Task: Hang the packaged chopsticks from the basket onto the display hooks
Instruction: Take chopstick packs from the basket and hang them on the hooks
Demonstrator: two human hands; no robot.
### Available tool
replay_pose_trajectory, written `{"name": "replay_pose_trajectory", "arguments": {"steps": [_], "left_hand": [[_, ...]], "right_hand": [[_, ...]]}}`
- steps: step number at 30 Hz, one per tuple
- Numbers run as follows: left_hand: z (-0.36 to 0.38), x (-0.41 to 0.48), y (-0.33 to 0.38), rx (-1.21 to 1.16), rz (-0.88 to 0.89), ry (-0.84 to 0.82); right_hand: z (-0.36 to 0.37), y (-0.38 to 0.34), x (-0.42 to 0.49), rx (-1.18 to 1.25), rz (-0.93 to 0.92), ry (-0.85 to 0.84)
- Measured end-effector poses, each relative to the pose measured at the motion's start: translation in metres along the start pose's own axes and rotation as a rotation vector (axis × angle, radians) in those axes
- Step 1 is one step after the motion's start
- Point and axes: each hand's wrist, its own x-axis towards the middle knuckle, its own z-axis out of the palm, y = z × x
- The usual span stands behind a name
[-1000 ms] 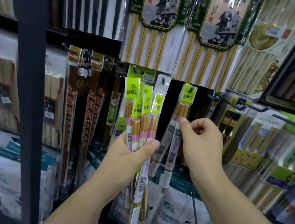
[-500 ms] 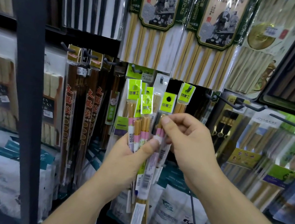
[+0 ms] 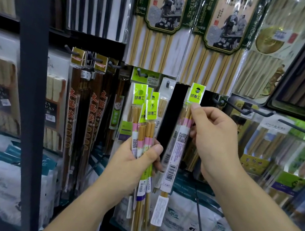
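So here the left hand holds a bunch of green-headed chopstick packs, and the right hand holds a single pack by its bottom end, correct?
Not quite. The head view shows the right hand pinching the single pack near its top, just under the green header card, not by its bottom end. The left hand does hold the bunch of green-headed packs.

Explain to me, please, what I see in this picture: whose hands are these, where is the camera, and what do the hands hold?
There is no machine here. A person wears a wide camera on the head, which looks forward and down, so both arms come in from below. In front is a shop display of packaged chopsticks on black hooks. The left hand grips a bundle of packs with green header cards. The right hand pinches a single pack just under its green card and holds it up before the rack; its hole appears to be at a hook tip, though I cannot tell whether it is hung.
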Motion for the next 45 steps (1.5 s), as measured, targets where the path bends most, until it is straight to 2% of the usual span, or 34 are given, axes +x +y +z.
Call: {"name": "replay_pose_trajectory", "arguments": {"steps": [8,18,23,28,34,39,45], "left_hand": [[0.001,-0.002,0.002,-0.008,0.003,0.008],[0.001,-0.001,0.002,0.039,-0.021,0.016],[0.0,0.001,0.003,0.074,0.014,0.015],[0.004,-0.001,0.008,-0.001,0.063,-0.018],[0.007,-0.003,0.01,-0.033,0.079,-0.023],[0.007,-0.003,0.01,-0.061,0.04,0.043],[0.003,0.0,0.006,-0.015,0.076,0.142]], "right_hand": [[0.001,0.013,0.003,-0.032,0.036,0.002],[-0.006,0.028,-0.008,-0.184,-0.024,0.063],[-0.004,0.022,-0.024,-0.146,-0.148,-0.109],[0.004,0.011,-0.033,-0.153,-0.096,-0.302],[0.004,0.01,-0.029,-0.163,-0.063,-0.296],[0.004,0.01,-0.025,-0.13,-0.022,-0.306],[0.002,0.008,-0.022,-0.115,-0.036,-0.242]]}}
